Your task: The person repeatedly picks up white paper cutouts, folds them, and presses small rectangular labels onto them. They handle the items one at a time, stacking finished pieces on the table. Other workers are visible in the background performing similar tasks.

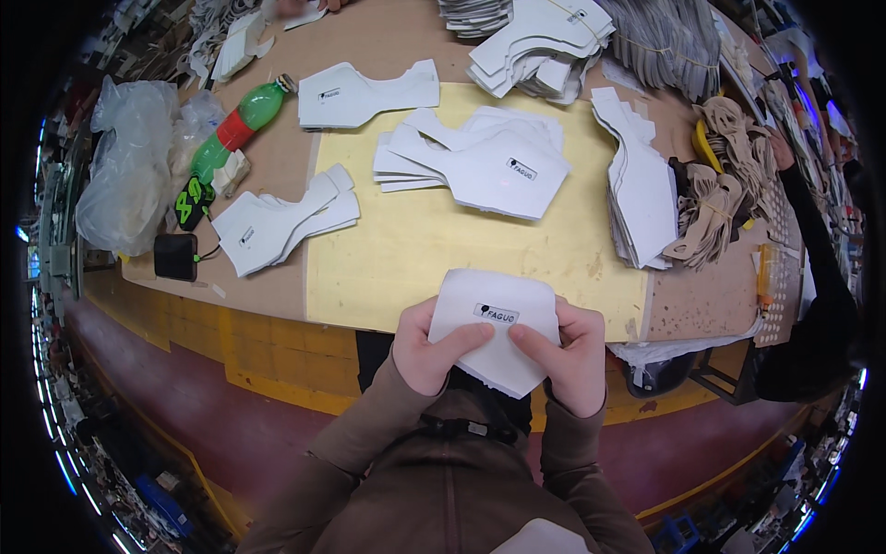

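Observation:
Between both hands, just off the table's near edge, is a white cut piece (496,355) with a small dark-printed rectangular label on it. My left hand (428,347) grips its left side, and my right hand (572,358) grips its right side. Each thumb lies on the face near the label; the other fingers are hidden behind the piece. Farther off, on a yellow sheet (397,277), rests an overlapping stack of similar labelled white pieces (503,166). Another fanned stack (268,226) lies to the left, and a third labelled stack (369,94) sits beyond it.
A tilted pile of white pieces (637,185) lies at the right beside bundled beige pieces (715,208). Grey bundles (660,46) stand at the back. Left are a green bottle (235,129), clear plastic bags (129,166) and a black box-shaped device (175,257). A person's dark sleeve (821,240) shows at right.

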The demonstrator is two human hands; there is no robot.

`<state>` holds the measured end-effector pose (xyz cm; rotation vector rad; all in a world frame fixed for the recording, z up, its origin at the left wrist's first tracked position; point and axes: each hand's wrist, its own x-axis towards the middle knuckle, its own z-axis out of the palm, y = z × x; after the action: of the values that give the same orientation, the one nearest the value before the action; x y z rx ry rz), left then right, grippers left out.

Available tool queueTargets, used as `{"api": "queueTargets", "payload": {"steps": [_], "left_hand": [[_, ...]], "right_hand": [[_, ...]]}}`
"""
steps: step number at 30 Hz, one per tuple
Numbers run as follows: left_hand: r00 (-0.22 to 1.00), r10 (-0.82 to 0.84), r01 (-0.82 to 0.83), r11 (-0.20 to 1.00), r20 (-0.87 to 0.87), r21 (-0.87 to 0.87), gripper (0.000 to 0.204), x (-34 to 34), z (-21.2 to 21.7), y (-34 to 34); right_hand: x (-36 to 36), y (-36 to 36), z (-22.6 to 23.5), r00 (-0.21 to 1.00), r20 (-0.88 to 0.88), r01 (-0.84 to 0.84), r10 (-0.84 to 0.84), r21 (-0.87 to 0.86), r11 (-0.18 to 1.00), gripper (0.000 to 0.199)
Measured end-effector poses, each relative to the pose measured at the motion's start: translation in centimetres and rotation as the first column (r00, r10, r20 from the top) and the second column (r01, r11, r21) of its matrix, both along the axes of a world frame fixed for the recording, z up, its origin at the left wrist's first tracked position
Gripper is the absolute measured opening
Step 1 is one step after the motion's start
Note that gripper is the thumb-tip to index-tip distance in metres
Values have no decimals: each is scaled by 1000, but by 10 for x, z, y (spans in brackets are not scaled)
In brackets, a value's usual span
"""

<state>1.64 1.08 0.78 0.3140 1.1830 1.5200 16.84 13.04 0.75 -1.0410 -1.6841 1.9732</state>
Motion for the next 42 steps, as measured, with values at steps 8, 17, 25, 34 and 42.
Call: {"api": "queueTargets", "payload": {"steps": [8, 17, 25, 34, 42], "left_hand": [[999, 8, -8, 1000, 37, -12, 29, 3, 3, -3], [998, 5, -5, 1000, 55, -8, 30, 3, 0, -3], [982, 17, -22, 1000, -188, -23, 29, 4, -2, 0], [985, 38, -45, 998, -167, -43, 26, 5, -10, 7], [396, -31, -136, 987, -918, -91, 53, 3, -45, 18]], "right_hand": [[-1, 0, 5, 1000, 17, -13, 14, -46, 999, 23], [-7, -2, 15, 997, -17, 70, -71, -69, 995, 14], [-9, -1, 15, 999, 14, 48, -49, 39, 998, 16], [-10, -1, 4, 994, 32, 105, -106, 38, 994, 21], [-7, 21, -31, 870, 348, -188, -349, 888, 419, 49]]}}
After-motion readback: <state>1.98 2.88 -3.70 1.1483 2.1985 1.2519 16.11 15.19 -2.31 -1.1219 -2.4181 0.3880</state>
